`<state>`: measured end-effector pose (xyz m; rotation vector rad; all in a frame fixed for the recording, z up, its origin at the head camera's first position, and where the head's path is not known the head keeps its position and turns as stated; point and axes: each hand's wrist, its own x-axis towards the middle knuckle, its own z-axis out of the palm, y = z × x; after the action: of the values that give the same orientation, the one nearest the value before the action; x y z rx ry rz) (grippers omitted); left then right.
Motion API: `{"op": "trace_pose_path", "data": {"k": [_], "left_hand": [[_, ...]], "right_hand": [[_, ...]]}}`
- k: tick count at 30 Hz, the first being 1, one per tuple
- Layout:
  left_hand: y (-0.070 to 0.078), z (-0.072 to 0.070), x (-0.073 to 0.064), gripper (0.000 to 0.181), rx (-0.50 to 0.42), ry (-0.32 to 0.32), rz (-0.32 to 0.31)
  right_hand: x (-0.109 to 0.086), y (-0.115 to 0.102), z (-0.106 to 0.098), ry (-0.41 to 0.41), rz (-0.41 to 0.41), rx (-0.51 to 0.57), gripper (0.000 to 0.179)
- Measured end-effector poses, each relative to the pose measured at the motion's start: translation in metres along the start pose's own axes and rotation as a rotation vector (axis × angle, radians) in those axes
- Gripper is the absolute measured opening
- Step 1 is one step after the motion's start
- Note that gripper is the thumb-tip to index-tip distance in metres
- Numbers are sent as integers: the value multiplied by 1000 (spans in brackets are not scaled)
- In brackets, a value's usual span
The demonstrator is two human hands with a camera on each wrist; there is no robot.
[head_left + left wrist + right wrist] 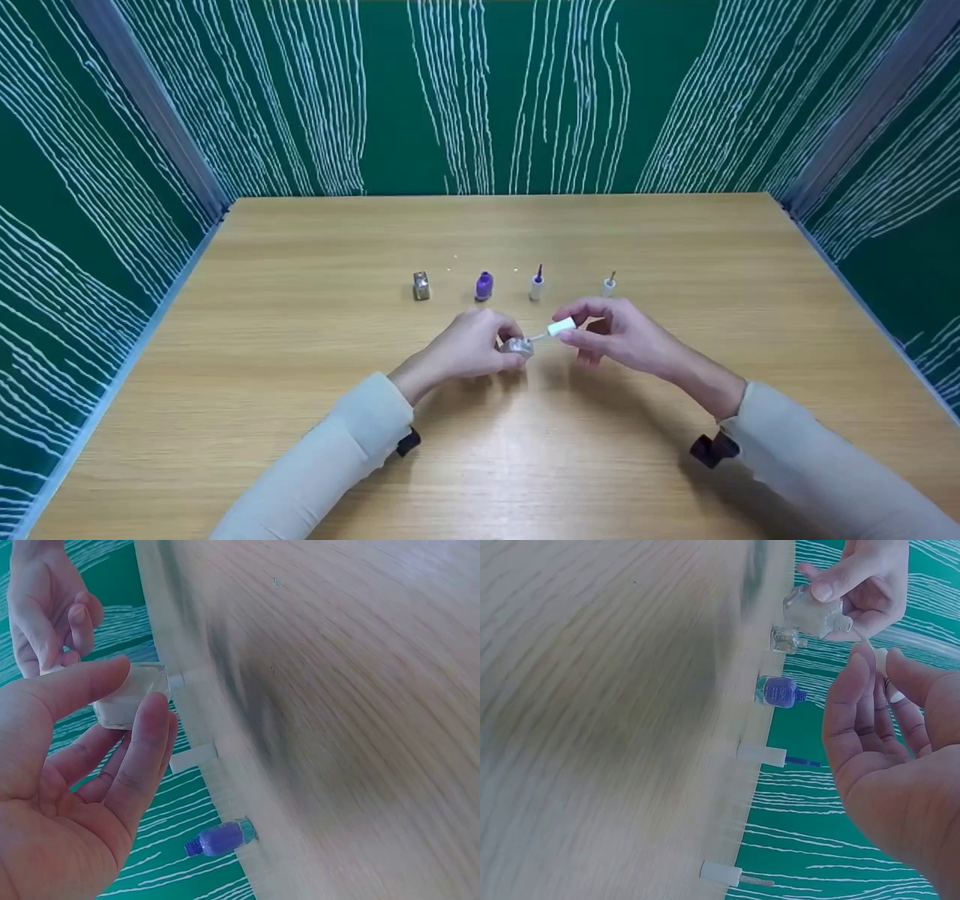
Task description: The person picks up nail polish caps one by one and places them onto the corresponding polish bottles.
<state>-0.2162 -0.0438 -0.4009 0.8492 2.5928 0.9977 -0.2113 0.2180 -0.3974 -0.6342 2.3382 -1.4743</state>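
In the head view my left hand (472,341) grips a clear, squarish nail polish bottle (516,347) with pale contents, tilted with its neck to the right. The right hand (628,335) pinches a white brush cap (561,326) between thumb and fingers. Its thin brush stem reaches the bottle's mouth; whether the tip is inside cannot be made out. From the right wrist, the bottle (810,613) is seen held off the tabletop, its neck close to the brush. Thumb and fingers clasp the bottle's sides (135,697) in the left wrist view.
Behind the hands stand a silvery glitter polish bottle (421,286) and a purple polish bottle (484,286), both uncapped. Two white caps stand brush-up to their right, one with a purple brush (537,288), one with a greyish brush (609,287). Green, white-streaked panels (510,97) border the wooden table (262,337).
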Motion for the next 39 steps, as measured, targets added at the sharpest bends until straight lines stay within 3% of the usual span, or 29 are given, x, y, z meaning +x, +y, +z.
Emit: {"op": "trace_pose_path", "data": {"k": [7,20,28,39], "left_hand": [[4,0,0,17,-35,-19,-41],[4,1,2,18,-22,-22,-16],[3,2,3,14,9,-8,35],[1,2,0,16,-20,-18,3]], "right_hand": [[-2,-1,-4,-1,-14,-15,31],[-4,-2,-4,6,-4,-20,38],[-2,-2,-1,5,-45,-8,29],[3,1,4,-7,-32,-19,31]]}}
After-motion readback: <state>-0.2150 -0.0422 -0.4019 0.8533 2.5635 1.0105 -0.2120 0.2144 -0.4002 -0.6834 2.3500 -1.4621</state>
